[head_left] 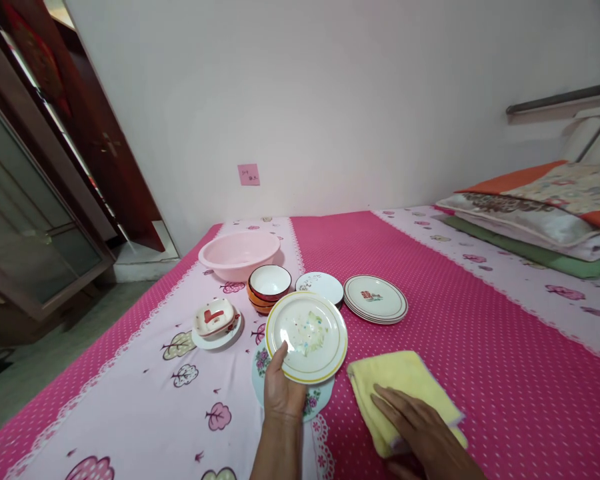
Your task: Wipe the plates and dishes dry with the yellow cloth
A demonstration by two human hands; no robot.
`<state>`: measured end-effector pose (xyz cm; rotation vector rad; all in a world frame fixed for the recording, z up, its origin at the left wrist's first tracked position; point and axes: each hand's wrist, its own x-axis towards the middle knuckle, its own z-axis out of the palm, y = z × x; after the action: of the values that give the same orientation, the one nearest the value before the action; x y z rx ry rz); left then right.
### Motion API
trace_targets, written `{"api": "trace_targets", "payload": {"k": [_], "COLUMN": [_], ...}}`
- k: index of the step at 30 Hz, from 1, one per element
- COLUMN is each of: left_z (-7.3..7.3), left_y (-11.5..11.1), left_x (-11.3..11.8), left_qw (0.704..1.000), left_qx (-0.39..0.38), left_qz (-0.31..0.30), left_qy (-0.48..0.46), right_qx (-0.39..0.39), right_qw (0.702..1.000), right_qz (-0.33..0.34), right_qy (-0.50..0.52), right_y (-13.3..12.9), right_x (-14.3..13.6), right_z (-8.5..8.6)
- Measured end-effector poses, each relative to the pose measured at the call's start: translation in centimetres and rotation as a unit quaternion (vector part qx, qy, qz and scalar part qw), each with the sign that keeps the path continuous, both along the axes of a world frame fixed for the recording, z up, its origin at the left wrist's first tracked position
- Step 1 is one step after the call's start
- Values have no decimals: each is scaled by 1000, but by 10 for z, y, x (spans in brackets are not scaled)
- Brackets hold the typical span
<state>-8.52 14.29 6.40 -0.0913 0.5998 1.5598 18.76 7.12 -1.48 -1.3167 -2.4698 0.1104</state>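
Observation:
My left hand (pixel 283 393) grips a white plate (pixel 300 363) with a yellow rim by its near edge, thumb on top and fingers hidden beneath. The plate is tilted toward me above a pale blue-green flowered mat or plate (pixel 320 402), which it partly covers. My right hand (pixel 417 423) rests on a folded yellow cloth (pixel 405 370), its fingers stretched over the top; the thumb side is partly hidden. Behind the held plate are a stack of bowls (pixel 270 280), a white flowered plate (pixel 325 285) and a stack of plates (pixel 380 300).
To the left, a square red-and-white dish (pixel 214 317) sits on a white plate (pixel 219 343). A pink basin (pixel 240 253) stands farther back. Folded bedding (pixel 540 207) lies at the right on the pink patterned bedcover (pixel 480 333). A pink note (pixel 249 175) is on the wall.

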Motion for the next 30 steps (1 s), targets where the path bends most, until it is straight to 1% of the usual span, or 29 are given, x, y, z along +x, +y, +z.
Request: {"api": "trace_targets", "payload": {"k": [3, 4, 6, 8, 10, 12, 14, 15, 16, 17, 18, 19, 20, 21, 23, 26, 28, 30], "left_z": [0, 1, 1, 2, 0, -3, -8, -12, -16, -19, -23, -26, -29, -32, -34, -35, -35, -33], "left_y": [-1, -1, -2, -2, -2, -1, 1, 2, 2, 3, 4, 4, 5, 5, 5, 5, 5, 5], "left_x": [1, 1, 1, 1, 1, 3, 5, 7, 8, 10, 12, 14, 15, 16, 18, 20, 20, 19], "left_qw": [1000, 1000, 1000, 1000, 1000, 1000, 999, 998, 997, 996, 994, 992, 990, 987, 983, 978, 977, 976], "left_qx": [-2, -5, -13, -14, -3, 7, 15, 23, 35, 52, 69, 85, 100, 114, 134, 149, 151, 155], "left_qz": [-2, -2, -3, -9, -19, -28, -41, -48, -58, -67, -77, -86, -95, -104, -121, -139, -147, -149], "left_qy": [1, 2, 4, 5, 2, -1, -8, -14, -21, -28, -33, -37, -39, -39, -40, -37, -34, -32], "right_qx": [8, 6, -4, -20, -44, -60, -62, -25, 32, 95, 155, 204, 238, 253, 240, 149, 79, 22], "right_qw": [1000, 1000, 999, 994, 980, 957, 919, 899, 891, 892, 898, 907, 915, 923, 942, 975, 988, 993], "right_qz": [-19, -21, -27, -48, -95, -171, -278, -319, -332, -319, -279, -221, -158, -101, -22, 37, 53, 55], "right_qy": [-6, 0, 35, 97, 168, 228, 274, 299, 309, 306, 303, 296, 285, 272, 235, 161, 118, 98], "right_y": [7, 10, 14, 19, 26, 33, 42, 47, 51, 56, 61, 66, 71, 77, 85, 88, 83, 74], "right_x": [-4, -4, -3, -1, 3, 7, 6, 4, -1, -6, -14, -22, -31, -39, -56, -73, -80, -84], "right_z": [-10, -9, 2, 23, 51, 80, 108, 121, 131, 139, 144, 146, 144, 139, 123, 98, 92, 95]}}
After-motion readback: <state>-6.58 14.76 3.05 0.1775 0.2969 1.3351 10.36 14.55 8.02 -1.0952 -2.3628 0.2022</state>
